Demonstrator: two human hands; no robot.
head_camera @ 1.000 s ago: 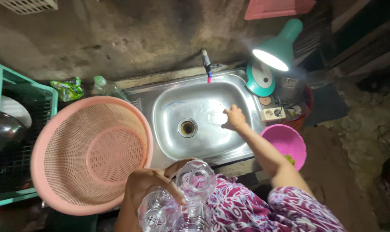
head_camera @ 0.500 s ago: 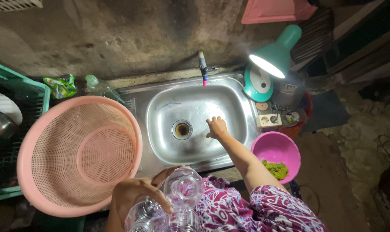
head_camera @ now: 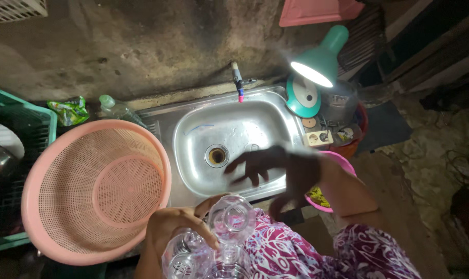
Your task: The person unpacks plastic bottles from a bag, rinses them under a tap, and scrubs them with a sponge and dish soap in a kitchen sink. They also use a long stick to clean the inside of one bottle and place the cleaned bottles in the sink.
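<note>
My left hand is at the bottom of the view, gripping clear drinking glasses, with fingers over their rims. My right hand hovers blurred over the front of the steel sink, fingers spread and holding nothing. It is close to the drain and just above the glasses. A tap with a pink tip stands at the back of the sink.
A large pink mesh basket lies left of the sink, beside a green crate. A plastic bottle and a green packet sit behind it. A lit teal desk lamp, a socket strip and a pink bowl stand on the right.
My right hand has pulled back from the middle of the sink toward me and the glasses. The view has shifted, so the glasses show more.
</note>
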